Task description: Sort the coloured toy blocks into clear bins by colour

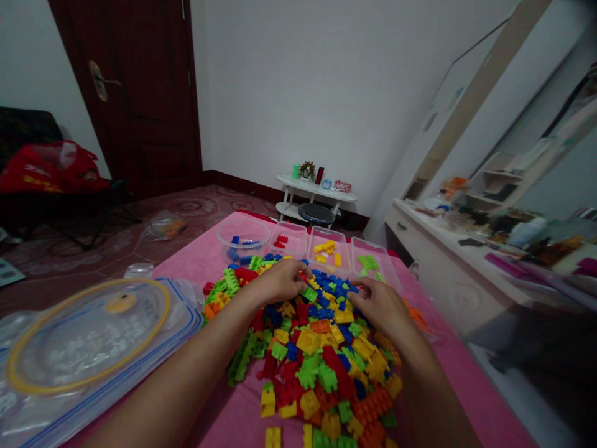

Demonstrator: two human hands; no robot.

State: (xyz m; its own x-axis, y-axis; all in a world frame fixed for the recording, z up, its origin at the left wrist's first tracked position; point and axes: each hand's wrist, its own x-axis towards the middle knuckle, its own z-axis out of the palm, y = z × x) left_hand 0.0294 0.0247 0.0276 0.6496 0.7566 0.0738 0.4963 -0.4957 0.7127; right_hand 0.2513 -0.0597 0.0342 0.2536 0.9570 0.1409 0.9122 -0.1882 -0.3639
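Note:
A large heap of toy building bricks [321,342] in blue, yellow, green, red and orange lies in front of me. My left hand [283,281] rests over its far side, fingers bent and thumb a little apart from them, beside a green brick [310,294]. On the heap's right, my right hand [380,303] reaches in with thumb and forefinger apart, close to several blue bricks [333,284]. No brick shows clearly between the fingers of either hand.
Behind the heap stand a round clear tub [221,235] with blue bricks and clear boxes with red [280,241], yellow [326,247] and green bricks [368,262]. A yellow-rimmed lid [165,305] lies on plastic bags at left. A white dresser [448,274] stands right.

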